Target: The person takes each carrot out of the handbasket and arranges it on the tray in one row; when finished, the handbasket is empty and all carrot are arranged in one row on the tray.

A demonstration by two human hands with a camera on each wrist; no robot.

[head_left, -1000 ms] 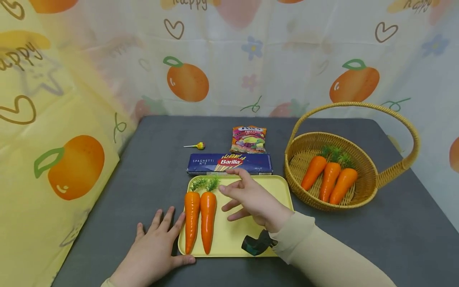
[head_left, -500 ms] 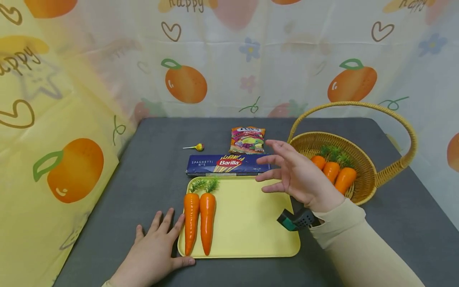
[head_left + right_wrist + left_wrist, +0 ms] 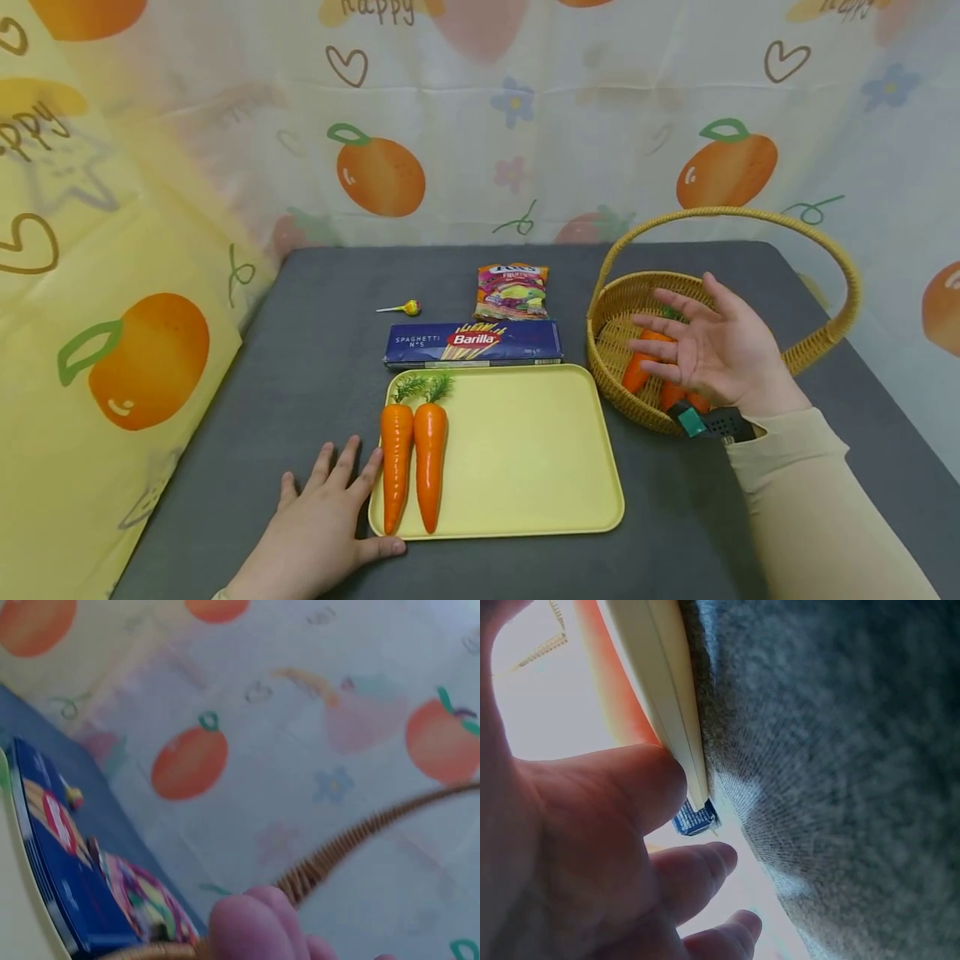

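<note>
"Hovering over what is the right hand (image 3: 723, 358) seen, and how is its grip set?"

"Over the woven basket (image 3: 613, 337), at the right of the bench (image 3: 315, 333). The grip is spread, its palm shown to the head camera, and whether the basket is touched cannot be told. Orange carrots (image 3: 636, 373) are held inside, partly covered from sight by the hand, so their number is left uncertain."

"And the left hand (image 3: 322, 517)?"

"Its grip is spread too, laid at the near left corner of the yellow tray (image 3: 525, 454). The tray's left edge is met by the forefinger, and the thumb is placed just beside the near edge."

"What is carried by the tray?"

"A left carrot (image 3: 397, 467) and a right carrot (image 3: 430, 462), laid side by side at its left end, leafy tops pointed to the far side."

"And farther off?"

"A blue spaghetti box (image 3: 474, 343) is set just beyond the tray's far edge. Behind it, a sweets packet (image 3: 512, 292) is placed and, to its left, a lollipop (image 3: 409, 307)."
</note>
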